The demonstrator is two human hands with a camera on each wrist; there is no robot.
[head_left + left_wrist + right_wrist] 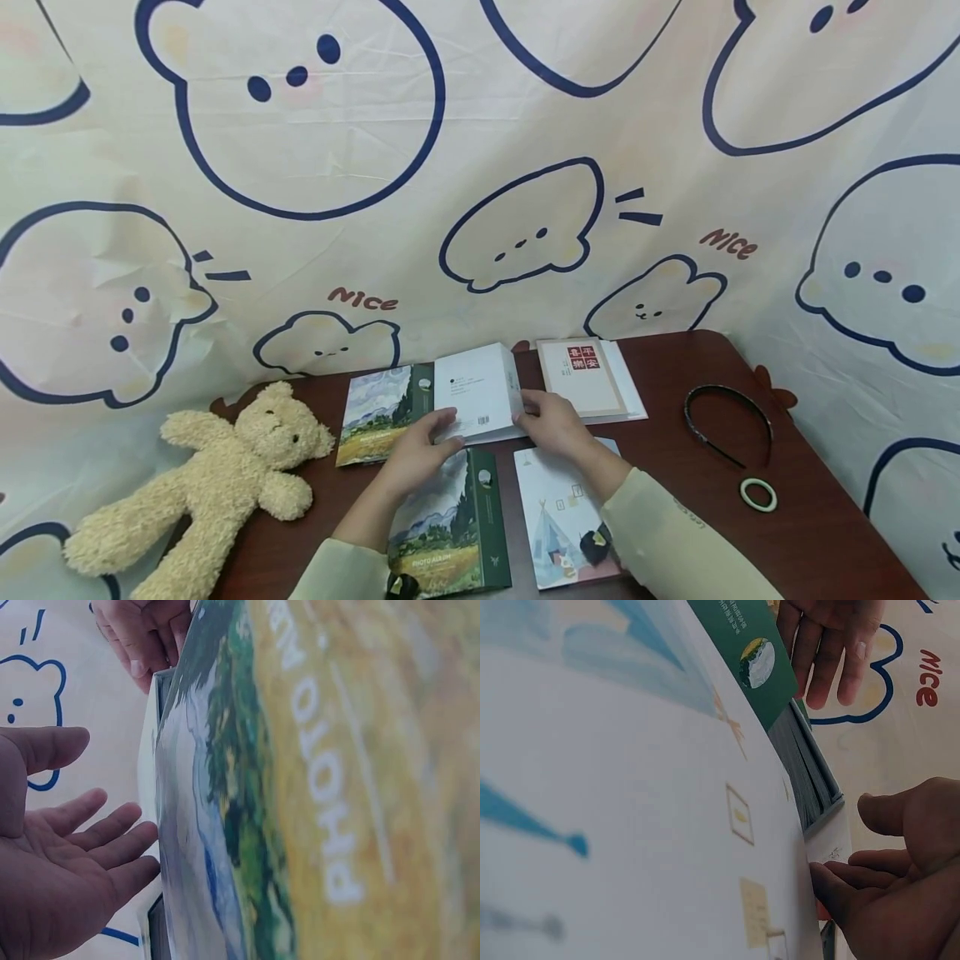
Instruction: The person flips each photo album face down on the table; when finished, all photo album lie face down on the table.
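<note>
A white-backed album (476, 392) lies at the back middle of the table, a small barcode on its upper face. My left hand (420, 450) is at its front left corner, fingers extended and thumb apart in the left wrist view. At its right edge is my right hand (555, 425), thumb held away from the fingers in the right wrist view. Under my left forearm lies a green-spined photo album (442, 533) with a landscape painting. A similar landscape album (375, 417) lies at the back left. Beneath my right forearm is a white album (553, 508) with a tent drawing.
A cream album (581, 383) with red characters lies at the back right, on a white one. Farther right are a dark headband (697, 425) and a pale green ring (758, 494). A plush bear (225, 475) lies at the left of the brown table (817, 508).
</note>
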